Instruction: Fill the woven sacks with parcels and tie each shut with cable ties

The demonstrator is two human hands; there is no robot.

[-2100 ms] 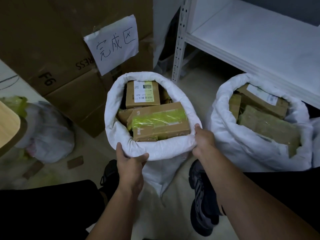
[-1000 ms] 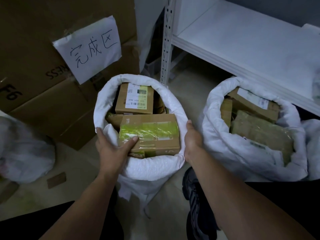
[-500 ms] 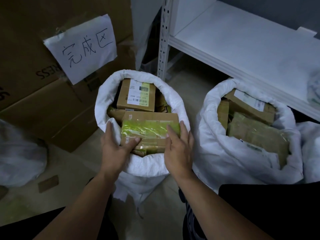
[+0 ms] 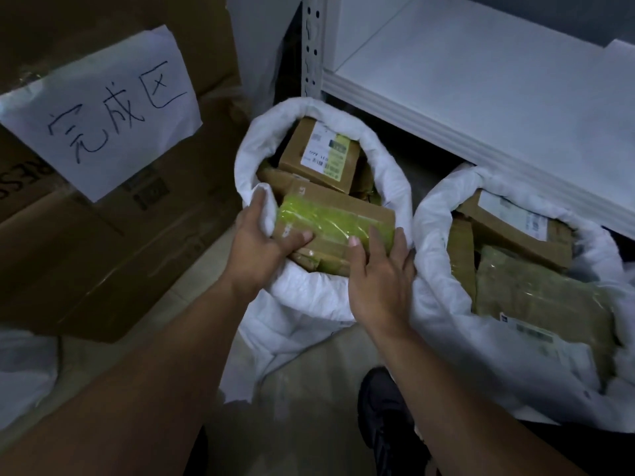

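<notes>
Two white woven sacks stand open on the floor with rolled rims. The left sack (image 4: pixel 390 173) holds several cardboard parcels; on top lies a parcel wrapped in green tape (image 4: pixel 330 221), and behind it a box with a white label (image 4: pixel 323 156). My left hand (image 4: pixel 257 242) grips the sack's left rim, its thumb on the green-taped parcel's left end. My right hand (image 4: pixel 378 280) rests on that parcel's near right corner with fingers nearly straight. The right sack (image 4: pixel 443 304) is full of brown parcels (image 4: pixel 536 297). No cable ties are in view.
Big cardboard boxes (image 4: pixel 103 255) with a handwritten paper sign (image 4: pixel 103 111) stand at the left. A white metal shelf (image 4: pixel 481 80) runs behind and over the sacks. My dark shoe (image 4: pixel 385 417) is between the sacks. A pale plastic bag (image 4: pixel 20 372) lies lower left.
My hands left the near rim of the left sack. The left hand went to the rim's left side and the parcel's end; the right hand came onto the green-taped parcel.
</notes>
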